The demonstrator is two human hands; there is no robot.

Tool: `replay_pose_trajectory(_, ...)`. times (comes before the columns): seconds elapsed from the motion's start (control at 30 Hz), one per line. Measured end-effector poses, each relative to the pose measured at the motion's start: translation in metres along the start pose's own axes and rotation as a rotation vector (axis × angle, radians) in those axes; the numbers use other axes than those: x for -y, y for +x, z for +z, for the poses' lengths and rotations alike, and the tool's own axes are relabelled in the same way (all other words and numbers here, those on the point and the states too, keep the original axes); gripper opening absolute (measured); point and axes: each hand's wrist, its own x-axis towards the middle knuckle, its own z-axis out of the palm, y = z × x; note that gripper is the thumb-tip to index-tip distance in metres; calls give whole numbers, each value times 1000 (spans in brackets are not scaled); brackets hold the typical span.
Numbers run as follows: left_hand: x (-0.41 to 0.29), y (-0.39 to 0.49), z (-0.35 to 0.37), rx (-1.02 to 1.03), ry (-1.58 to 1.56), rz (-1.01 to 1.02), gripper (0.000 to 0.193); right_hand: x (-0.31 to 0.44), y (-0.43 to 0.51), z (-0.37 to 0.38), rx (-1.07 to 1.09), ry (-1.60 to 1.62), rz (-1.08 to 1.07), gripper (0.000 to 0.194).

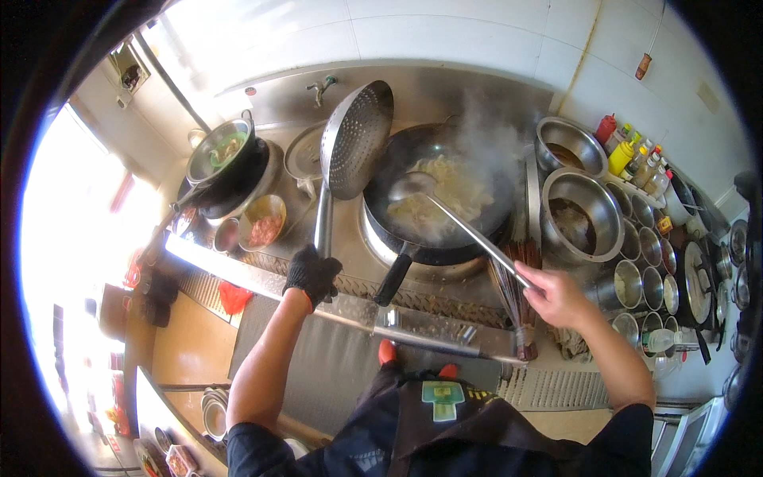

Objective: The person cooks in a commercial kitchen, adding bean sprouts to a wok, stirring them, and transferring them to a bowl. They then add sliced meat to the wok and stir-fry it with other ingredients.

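Note:
My left hand [311, 275], in a black knit glove, grips the handle of a large perforated metal strainer [357, 140], which is held up tilted to the left of the wok. The bare right hand [555, 293] holds a long-handled metal ladle [471, 226]. Its bowl rests in or just over a steaming black wok [411, 149] on the stove. Pale, yellowish food pieces [456, 185] lie in the wok in some liquid or oil; what they are I cannot tell. The wok's black handle [394, 277] points towards me, untouched.
Left stand a second wok [229, 194] with a metal bowl [202, 158] on it and a bowl of raw meat [262, 223]. A bamboo wok brush [521, 298] lies right of the wok. Further right are steel bowls [581, 214], seasoning containers [629, 285] and sauce bottles [621, 157]. A faucet [322, 89] is behind.

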Motion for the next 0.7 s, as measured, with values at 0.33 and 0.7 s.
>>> replay_pose_trajectory(0.33,-11,1,12,5,43,29,25,29,0,21,106,773,675,54)
replay_pose_trajectory(0.7,-25,58,13,137,94,-48,22,-39,76,-37,-85,492,719,53)
